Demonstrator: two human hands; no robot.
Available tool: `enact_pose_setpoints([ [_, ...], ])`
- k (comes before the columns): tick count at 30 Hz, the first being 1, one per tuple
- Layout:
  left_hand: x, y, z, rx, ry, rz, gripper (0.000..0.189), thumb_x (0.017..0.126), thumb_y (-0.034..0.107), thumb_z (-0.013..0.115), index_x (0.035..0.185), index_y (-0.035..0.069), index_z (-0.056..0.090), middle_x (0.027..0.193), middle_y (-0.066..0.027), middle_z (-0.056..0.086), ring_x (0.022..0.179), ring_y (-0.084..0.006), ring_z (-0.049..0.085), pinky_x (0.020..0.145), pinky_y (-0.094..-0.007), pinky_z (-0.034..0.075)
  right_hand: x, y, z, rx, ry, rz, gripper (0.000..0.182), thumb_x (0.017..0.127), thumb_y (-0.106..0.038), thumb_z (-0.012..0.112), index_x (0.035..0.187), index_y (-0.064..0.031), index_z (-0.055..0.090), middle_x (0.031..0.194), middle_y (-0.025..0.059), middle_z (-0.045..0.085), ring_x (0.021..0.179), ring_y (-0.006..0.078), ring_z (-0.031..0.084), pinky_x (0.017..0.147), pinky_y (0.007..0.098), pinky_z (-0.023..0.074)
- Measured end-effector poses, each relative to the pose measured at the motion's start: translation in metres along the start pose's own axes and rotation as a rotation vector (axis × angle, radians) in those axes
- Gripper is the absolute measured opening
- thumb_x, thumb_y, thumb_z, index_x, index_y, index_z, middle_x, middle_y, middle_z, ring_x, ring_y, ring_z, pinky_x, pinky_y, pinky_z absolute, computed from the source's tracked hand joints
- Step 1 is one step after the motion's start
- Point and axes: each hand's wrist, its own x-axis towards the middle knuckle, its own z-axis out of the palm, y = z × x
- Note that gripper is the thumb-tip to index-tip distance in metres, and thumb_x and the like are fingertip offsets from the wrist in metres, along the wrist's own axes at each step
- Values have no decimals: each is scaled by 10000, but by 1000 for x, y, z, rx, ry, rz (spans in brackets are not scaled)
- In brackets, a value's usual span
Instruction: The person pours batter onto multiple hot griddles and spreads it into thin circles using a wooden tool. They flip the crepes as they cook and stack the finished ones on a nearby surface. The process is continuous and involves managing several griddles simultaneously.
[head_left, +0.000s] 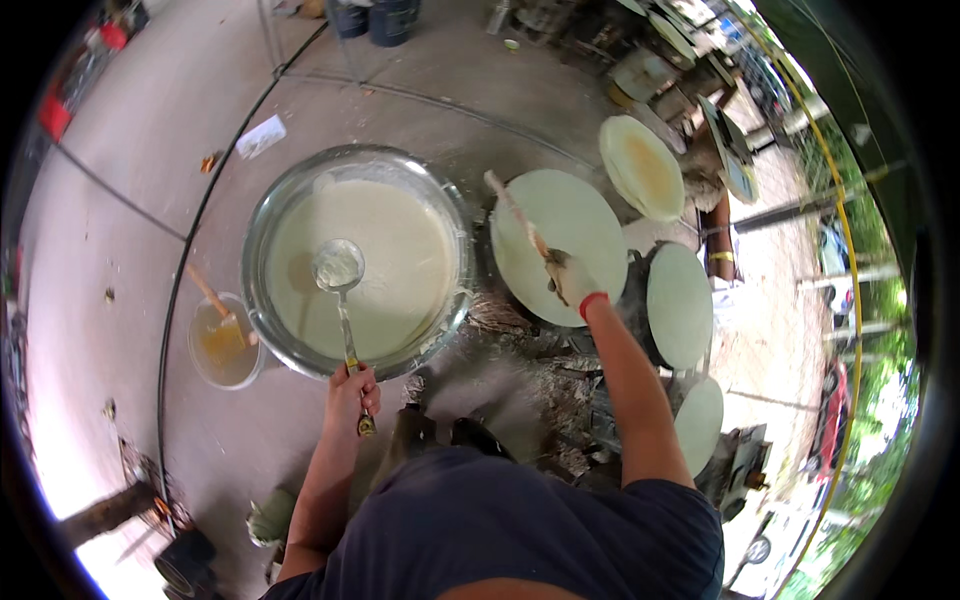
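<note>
My left hand (354, 395) grips the handle of a metal ladle (339, 267), whose bowl holds some pale batter. The ladle is over a wide metal basin (259, 315) of creamy batter (390, 255). My right hand (574, 281), in a pale work glove with a red cuff, is closed around a wooden spreading stick (514, 202). That stick lies across a round griddle covered with a thin pale sheet of batter (562, 202). Two more round griddles with pale sheets (679, 307) (699, 425) stand to the right.
Beyond the griddles is a stack of thin round flatbreads (642, 168). Left of the basin stands a plastic tub (223, 379) with yellowish liquid and a wooden-handled brush (208, 290). A black hose (196, 217) crosses the floor. Ash and firewood (499, 315) lie beside the griddles.
</note>
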Motion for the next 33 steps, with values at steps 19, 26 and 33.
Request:
enact_pose_setpoints([
  [19,-108,-263,184,921,-879,-700,27,913,76,468,886,73,470,623,4,394,419,-53,332,320,-196,292,-529,403,247,826,1254,847,437,812,-337,593,1158,-71,582,972,222,639,921,374,607,777,429,469],
  [26,-281,-429,154,1066,-952,-1255,58,929,37,414,928,1,459,669,-14,376,444,-53,353,338,-184,322,-767,540,390,1230,2154,1376,420,790,-351,610,1010,5,647,819,173,654,781,240,608,719,350,464],
  [33,-385,-496,116,1298,-1020,-1426,190,953,79,378,1034,-58,480,690,-32,389,454,-71,372,369,-219,364,-894,664,431,1506,2180,1650,556,774,-516,569,1096,-69,646,1061,235,628,1041,355,592,865,406,454],
])
